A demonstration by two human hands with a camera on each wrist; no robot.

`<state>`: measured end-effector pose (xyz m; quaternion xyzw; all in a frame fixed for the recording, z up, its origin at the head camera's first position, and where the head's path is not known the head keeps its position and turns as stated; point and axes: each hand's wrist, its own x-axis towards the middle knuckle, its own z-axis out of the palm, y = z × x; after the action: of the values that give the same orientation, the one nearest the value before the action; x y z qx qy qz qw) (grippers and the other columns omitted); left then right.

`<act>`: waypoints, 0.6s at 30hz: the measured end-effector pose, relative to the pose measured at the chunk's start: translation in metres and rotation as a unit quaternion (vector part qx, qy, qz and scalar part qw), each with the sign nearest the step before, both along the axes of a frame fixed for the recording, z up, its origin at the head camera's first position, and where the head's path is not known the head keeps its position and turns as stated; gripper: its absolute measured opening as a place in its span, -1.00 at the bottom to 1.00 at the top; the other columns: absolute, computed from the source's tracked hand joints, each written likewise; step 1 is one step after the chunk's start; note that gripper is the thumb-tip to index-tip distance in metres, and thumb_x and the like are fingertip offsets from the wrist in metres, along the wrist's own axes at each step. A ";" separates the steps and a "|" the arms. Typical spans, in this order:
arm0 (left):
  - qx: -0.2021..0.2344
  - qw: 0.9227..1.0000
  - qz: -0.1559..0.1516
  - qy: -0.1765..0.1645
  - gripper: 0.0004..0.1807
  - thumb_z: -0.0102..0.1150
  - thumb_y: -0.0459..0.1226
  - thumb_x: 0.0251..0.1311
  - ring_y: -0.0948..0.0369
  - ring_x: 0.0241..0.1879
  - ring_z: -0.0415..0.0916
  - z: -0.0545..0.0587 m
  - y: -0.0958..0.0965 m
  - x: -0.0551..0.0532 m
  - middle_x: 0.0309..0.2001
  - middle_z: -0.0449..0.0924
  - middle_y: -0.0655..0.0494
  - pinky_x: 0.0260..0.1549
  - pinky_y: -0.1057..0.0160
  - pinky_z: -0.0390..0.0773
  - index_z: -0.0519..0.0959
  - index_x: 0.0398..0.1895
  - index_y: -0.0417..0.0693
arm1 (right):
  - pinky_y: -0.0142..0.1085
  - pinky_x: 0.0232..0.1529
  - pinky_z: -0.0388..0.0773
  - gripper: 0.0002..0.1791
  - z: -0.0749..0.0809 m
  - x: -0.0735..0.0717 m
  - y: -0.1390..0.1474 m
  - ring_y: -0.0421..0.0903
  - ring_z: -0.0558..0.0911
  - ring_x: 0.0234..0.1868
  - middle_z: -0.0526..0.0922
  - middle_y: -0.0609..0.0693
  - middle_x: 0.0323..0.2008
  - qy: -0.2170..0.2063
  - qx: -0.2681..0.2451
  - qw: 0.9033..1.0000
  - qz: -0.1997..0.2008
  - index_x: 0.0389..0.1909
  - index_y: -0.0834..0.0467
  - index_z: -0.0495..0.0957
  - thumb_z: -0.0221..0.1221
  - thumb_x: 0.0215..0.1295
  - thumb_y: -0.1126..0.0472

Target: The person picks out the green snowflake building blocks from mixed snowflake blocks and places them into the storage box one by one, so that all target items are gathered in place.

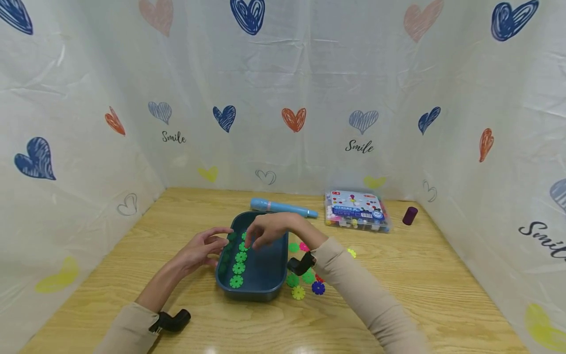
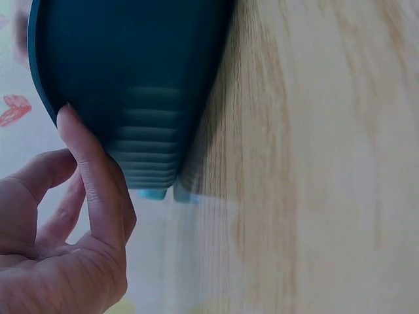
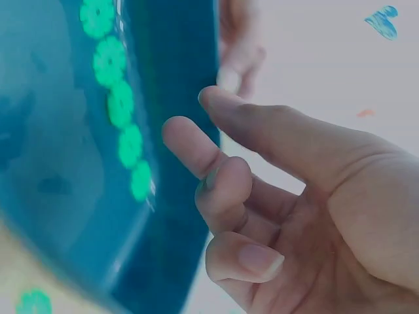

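Inside a dark blue-green tray (image 1: 265,268), several green snowflake discs (image 1: 239,268) form a row along the left side. My left hand (image 1: 201,253) is at the tray's left edge, its fingertips touching the rim; in the left wrist view a finger (image 2: 91,173) lies against the outer wall. Over the tray, near the far end of the row, hovers my right hand (image 1: 267,230). Its fingers are loosely bent in the right wrist view, thumb (image 3: 262,127) apart from the other fingers and nothing visible between them.
Loose discs, including a yellow one (image 1: 298,293) and a dark blue one (image 1: 318,287), lie right of the tray, partly under my right forearm. Behind are a light blue cylinder (image 1: 283,207), a clear box of colourful parts (image 1: 357,211) and a purple cylinder (image 1: 410,216).
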<state>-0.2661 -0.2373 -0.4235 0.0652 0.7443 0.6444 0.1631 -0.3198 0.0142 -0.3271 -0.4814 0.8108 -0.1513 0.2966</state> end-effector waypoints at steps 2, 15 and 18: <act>-0.001 1.000 -0.002 0.002 -0.39 0.16 -0.11 0.36 0.12 -0.15 0.65 0.000 0.000 0.000 0.09 0.55 -0.15 -0.45 0.28 0.67 0.26 0.42 -0.04 | -0.34 -0.31 0.60 -0.73 0.005 -0.001 0.014 0.09 0.67 -0.31 0.74 0.11 -0.21 0.010 -0.009 1.000 -0.009 0.08 0.14 0.60 0.11 0.43 0.24; 0.003 1.000 0.005 0.003 -0.41 0.16 -0.14 0.36 0.13 -0.19 0.64 0.000 0.001 -0.001 0.07 0.56 -0.14 -0.45 0.28 0.67 0.28 0.40 -0.05 | -0.17 -0.20 0.67 -0.71 -0.004 0.002 0.105 -0.23 0.65 -0.42 0.70 0.21 -0.06 0.007 -0.054 0.997 -0.063 0.10 0.22 0.57 0.07 0.45 0.25; 0.007 1.000 0.001 0.003 -0.40 0.15 -0.14 0.36 0.13 -0.17 0.65 -0.001 0.001 0.000 0.07 0.57 -0.12 -0.41 0.25 0.69 0.27 0.41 -0.07 | -0.04 -0.19 0.66 -0.70 -0.014 0.001 0.123 -0.02 0.69 -0.40 0.68 0.26 -0.04 -0.007 -0.058 0.995 -0.085 0.11 0.24 0.55 0.06 0.46 0.25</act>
<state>-0.2664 -0.2359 -0.4242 0.0672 0.7402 0.6497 0.1600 -0.3190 0.1368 -0.3412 -0.4258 0.8367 -0.2261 0.2597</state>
